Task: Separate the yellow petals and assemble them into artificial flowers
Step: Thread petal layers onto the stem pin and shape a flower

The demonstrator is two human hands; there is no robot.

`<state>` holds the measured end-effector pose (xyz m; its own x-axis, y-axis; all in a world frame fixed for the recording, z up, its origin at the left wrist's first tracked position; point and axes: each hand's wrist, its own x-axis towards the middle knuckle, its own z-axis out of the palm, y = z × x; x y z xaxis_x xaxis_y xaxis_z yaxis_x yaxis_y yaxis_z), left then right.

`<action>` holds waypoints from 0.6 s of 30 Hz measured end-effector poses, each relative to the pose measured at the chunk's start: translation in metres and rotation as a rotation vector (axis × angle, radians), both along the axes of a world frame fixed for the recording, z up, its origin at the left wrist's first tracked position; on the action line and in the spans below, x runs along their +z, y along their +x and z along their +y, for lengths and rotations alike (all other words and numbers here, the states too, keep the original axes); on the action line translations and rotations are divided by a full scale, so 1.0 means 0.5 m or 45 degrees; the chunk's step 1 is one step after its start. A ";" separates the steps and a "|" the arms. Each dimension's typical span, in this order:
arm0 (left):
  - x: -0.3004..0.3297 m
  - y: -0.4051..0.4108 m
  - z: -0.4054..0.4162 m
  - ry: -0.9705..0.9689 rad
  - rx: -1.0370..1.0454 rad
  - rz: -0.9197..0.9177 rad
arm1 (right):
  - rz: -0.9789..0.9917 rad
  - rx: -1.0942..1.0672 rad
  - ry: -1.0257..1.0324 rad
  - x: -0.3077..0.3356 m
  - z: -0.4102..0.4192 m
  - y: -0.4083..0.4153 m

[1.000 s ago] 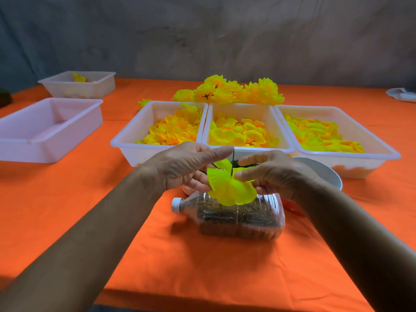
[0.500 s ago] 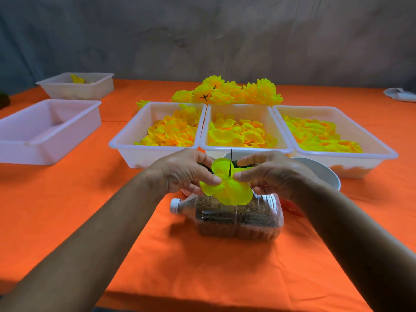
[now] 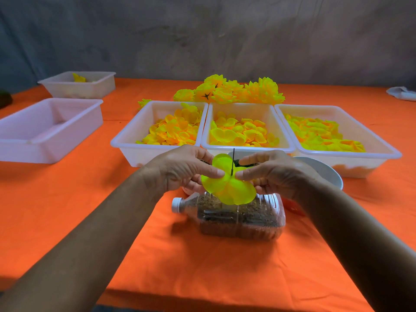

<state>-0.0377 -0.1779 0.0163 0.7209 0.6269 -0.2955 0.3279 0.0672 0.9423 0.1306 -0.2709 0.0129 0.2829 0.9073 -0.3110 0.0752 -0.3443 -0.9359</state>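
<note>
Now threading | left hand (image 3: 180,170) and right hand (image 3: 276,174) are pinching round yellow-green fabric petal layer (image 3: 227,188) on thin dark stem spike (image 3: 233,162) | next (likely): pushing it down squarely.

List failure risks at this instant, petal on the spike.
1. The yellow-green fabric petal layer is only partway down the thin dark spike; the left hand and right hand pinching unevenly could tear its centre hole.
2. The sideways clear plastic bottle of brown grit below might roll if pressed.
</note>
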 end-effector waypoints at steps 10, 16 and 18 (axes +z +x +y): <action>-0.001 0.001 -0.002 0.030 0.011 0.020 | 0.044 0.032 0.022 0.007 -0.008 0.009; 0.001 0.004 -0.002 0.009 0.023 -0.004 | 0.135 0.090 0.072 0.018 -0.009 0.012; 0.001 0.003 -0.003 0.011 0.021 -0.004 | 0.152 0.096 0.091 0.018 -0.008 0.014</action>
<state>-0.0360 -0.1793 0.0168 0.7115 0.6411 -0.2875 0.3237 0.0640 0.9440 0.1373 -0.2752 0.0217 0.1783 0.9456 -0.2722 -0.0146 -0.2741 -0.9616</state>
